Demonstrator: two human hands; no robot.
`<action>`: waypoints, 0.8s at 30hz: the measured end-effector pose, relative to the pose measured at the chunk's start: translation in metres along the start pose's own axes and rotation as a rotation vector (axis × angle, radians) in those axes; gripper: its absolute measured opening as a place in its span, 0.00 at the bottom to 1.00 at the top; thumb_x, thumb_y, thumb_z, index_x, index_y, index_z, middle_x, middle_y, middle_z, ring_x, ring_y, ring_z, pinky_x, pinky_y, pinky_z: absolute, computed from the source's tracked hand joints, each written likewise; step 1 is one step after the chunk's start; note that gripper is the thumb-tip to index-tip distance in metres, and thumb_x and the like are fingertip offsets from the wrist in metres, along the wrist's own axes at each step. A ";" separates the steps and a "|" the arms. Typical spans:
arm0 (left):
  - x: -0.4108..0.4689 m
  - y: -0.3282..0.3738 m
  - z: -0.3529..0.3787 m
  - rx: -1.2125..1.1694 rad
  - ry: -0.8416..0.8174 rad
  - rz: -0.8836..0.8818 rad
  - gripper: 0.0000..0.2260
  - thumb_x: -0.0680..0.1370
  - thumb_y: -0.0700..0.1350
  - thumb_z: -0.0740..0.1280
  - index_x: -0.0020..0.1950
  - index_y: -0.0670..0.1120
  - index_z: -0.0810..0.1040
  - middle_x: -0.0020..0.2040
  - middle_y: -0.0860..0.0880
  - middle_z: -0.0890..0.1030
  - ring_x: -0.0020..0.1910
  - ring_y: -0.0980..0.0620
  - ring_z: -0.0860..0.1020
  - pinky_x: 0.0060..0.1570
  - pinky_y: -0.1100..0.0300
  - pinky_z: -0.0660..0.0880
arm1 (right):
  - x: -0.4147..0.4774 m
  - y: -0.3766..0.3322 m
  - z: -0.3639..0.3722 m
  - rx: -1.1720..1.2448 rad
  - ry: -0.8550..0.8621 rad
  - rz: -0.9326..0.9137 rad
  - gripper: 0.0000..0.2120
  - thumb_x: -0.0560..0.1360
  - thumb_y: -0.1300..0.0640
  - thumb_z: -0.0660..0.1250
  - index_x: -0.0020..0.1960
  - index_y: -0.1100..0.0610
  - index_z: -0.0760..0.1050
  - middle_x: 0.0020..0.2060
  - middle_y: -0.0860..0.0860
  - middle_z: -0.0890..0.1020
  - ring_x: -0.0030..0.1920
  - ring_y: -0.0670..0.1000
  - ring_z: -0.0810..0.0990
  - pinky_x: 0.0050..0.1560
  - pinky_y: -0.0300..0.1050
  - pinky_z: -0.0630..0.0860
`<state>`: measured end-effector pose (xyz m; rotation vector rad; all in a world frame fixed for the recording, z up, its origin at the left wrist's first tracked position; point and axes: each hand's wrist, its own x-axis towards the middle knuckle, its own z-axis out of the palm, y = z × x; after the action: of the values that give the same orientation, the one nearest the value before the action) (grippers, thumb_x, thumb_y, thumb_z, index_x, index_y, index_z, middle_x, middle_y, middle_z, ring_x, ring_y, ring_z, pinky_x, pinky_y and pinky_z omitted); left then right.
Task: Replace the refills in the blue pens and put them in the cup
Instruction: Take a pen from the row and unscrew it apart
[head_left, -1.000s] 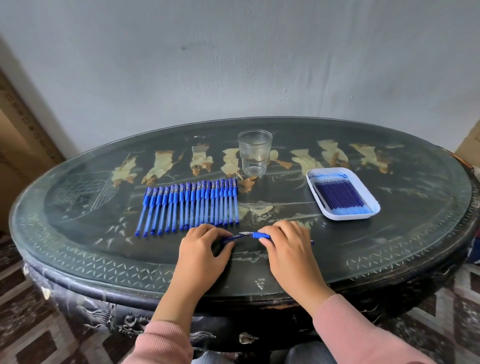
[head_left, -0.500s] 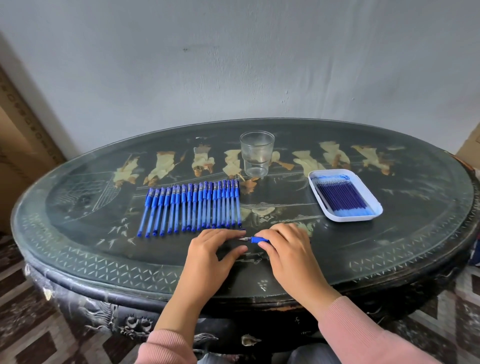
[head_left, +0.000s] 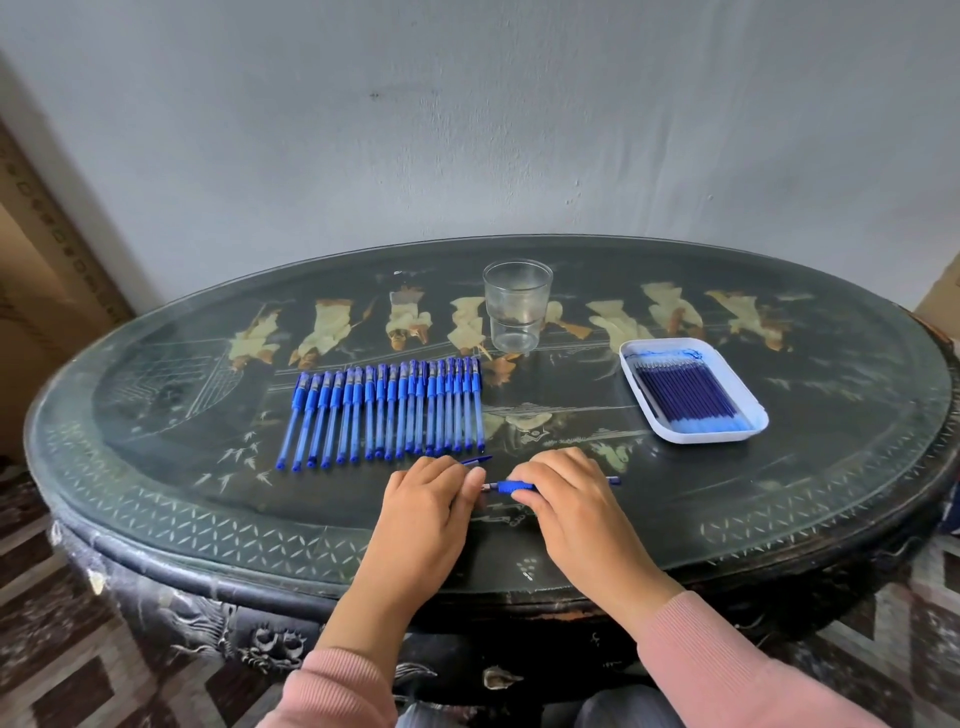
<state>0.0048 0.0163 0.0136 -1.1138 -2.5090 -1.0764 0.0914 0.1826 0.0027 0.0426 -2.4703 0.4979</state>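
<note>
A row of several blue pens (head_left: 384, 415) lies on the dark table (head_left: 156, 467), left of centre. Behind it stands a clear plastic cup (head_left: 517, 312) with nothing in it. A white tray (head_left: 691, 397) of blue refills sits at the right. My right hand (head_left: 561, 499) grips an uncapped blue pen (head_left: 511, 487) lying flat, its tip pointing left and its tail end sticking out right of the hand. My left hand (head_left: 431, 499) holds the blue pen cap (head_left: 475, 460), which pokes out above its fingers, a little apart from the pen tip.
The oval table has a raised carved rim and a pale painted pattern across its back half. A brown cardboard box stands at the far left beside the table. The floor below is tiled in a dark and light pattern.
The cap has come off the pen. My left hand has drawn it slightly up and left, away from the tip, while my right hand has kept the pen body on the table.
</note>
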 end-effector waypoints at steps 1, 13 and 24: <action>0.000 0.000 -0.001 -0.046 -0.001 -0.028 0.16 0.80 0.64 0.51 0.40 0.59 0.70 0.38 0.60 0.73 0.42 0.59 0.72 0.48 0.56 0.68 | 0.000 0.000 0.000 -0.011 0.004 0.003 0.10 0.80 0.54 0.57 0.51 0.54 0.78 0.46 0.45 0.77 0.48 0.48 0.74 0.52 0.46 0.74; -0.001 -0.001 -0.007 -0.210 0.018 -0.039 0.12 0.75 0.58 0.67 0.54 0.54 0.82 0.47 0.61 0.80 0.50 0.58 0.77 0.53 0.71 0.69 | 0.000 0.000 -0.002 -0.123 0.011 0.007 0.11 0.79 0.52 0.57 0.53 0.50 0.78 0.46 0.43 0.77 0.48 0.48 0.75 0.53 0.44 0.69; -0.001 0.001 -0.008 -0.213 -0.003 -0.073 0.16 0.72 0.59 0.71 0.56 0.54 0.80 0.48 0.62 0.80 0.52 0.59 0.76 0.54 0.71 0.69 | -0.001 -0.001 -0.002 -0.133 0.035 0.009 0.11 0.79 0.51 0.58 0.52 0.49 0.79 0.45 0.43 0.78 0.47 0.48 0.75 0.52 0.44 0.67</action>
<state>0.0049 0.0104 0.0193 -1.0829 -2.5002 -1.3899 0.0932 0.1820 0.0043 -0.0313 -2.4647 0.3345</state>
